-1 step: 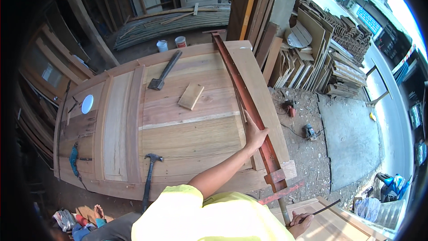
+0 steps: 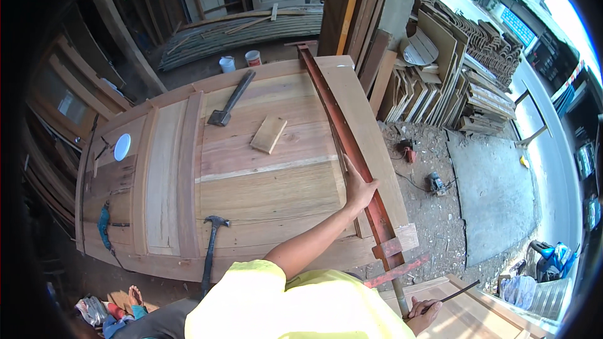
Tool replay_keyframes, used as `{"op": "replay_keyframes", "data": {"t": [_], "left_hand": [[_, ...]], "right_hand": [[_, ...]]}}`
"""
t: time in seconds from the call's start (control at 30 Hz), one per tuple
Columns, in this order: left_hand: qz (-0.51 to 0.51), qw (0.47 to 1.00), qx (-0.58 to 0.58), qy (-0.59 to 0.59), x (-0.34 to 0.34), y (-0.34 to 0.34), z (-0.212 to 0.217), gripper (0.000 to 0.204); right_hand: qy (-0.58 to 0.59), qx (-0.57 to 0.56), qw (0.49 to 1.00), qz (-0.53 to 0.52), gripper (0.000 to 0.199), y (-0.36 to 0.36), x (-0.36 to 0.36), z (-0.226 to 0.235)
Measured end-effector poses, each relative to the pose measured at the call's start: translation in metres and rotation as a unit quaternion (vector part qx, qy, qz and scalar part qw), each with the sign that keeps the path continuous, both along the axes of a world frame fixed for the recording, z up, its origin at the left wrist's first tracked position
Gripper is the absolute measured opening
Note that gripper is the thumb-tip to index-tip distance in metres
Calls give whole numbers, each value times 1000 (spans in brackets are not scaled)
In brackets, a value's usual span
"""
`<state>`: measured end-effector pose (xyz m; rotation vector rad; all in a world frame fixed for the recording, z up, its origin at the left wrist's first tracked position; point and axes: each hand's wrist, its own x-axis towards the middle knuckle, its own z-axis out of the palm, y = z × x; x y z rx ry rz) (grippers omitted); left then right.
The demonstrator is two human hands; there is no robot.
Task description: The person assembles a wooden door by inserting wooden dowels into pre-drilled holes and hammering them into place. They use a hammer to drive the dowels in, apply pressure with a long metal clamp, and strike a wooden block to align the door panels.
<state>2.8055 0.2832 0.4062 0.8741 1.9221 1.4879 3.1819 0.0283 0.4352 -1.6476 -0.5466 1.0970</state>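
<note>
A long red bar clamp (image 2: 347, 133) lies across the right end of a wooden door (image 2: 264, 196). My left hand (image 2: 360, 189) is closed around the clamp's bar near its middle. At the near end, past the clamp's red jaw, my right hand (image 2: 423, 316) grips the dark thin rod (image 2: 461, 291) that serves as the screw's handle; its fingers are partly hidden. On the door panels rest a wooden block (image 2: 269, 134), a dark mallet (image 2: 231, 99) and a claw hammer (image 2: 212, 248), whose handle hangs over the near edge.
A teal power tool (image 2: 104, 229) and a white round lid (image 2: 122, 147) lie on the door's left part. Below my right hand is another wooden panel (image 2: 490, 309). Power tools (image 2: 436, 183) with cords sit on the ground at right, before stacked boards (image 2: 418, 97). Two buckets (image 2: 253, 58) stand behind.
</note>
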Motion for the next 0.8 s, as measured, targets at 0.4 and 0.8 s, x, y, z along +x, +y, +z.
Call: {"op": "replay_keyframes", "data": {"t": [0.4,0.8], "left_hand": [[-11,999,44,-14,14,-70,2,120],[-64,996,-52,35,-3,-106,-56,120]], "right_hand": [[54,127,989,-42,40,-66,-59,40],[138,90,986,-32,42,-122,-79,-52]]}}
